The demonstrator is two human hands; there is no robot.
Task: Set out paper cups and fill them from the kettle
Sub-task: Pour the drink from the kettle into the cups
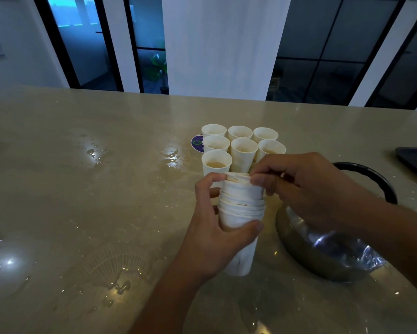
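Task looked well underway, approx halfway or more. Seven small white paper cups stood upright in a tight cluster toward the far edge of the glossy beige stone counter, right of centre, cups touching or just beside each other. Those whose insides showed held pale yellowish liquid, so filling was prob. done for them; the back row was too shallow an angle to be sure.

Left hand was wrapped round a tall nested stack of white paper cups, thumb across the front, stack held just in front of the cluster, nearer the person. Right hand pinched the rim of the top cup w/ fingertips curled in, apparently working one loose. So next cup wasn't set out yet.

Round shiny steel kettle with a black hoop handle sat on the counter just right of the stack, under the right forearm, untouched by either hand.

Puddles and splashes of water lay left of the cluster and along the near-left part of the counter. A round purple coaster-like disc peeked out from behind the cluster's left side. Dark flat object at the right edge, can't tell what.

Left to do, by my read: separate a cup, place it, pour from kettle.
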